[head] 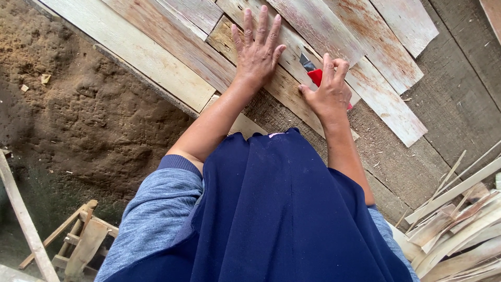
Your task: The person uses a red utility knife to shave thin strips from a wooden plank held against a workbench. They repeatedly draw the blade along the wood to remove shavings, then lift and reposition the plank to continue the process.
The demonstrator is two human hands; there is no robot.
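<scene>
A wooden plank (284,83) is pinned flat under the left hand (257,52), fingers spread apart; a red-handled knife (314,75) is gripped in the right hand (329,91) just beside it — no finished cut can be made out, while thin strips (459,230) are piled well apart.

Pile of wood offcuts (459,230) at right; small wooden frame (78,240) lower left; sawdust-covered ground (94,115).

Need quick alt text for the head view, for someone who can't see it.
The left hand presses flat on a weathered wooden plank while the right hand holds a red-handled cutter against it. More planks lie alongside; thin wood strips are piled at lower right.
</scene>
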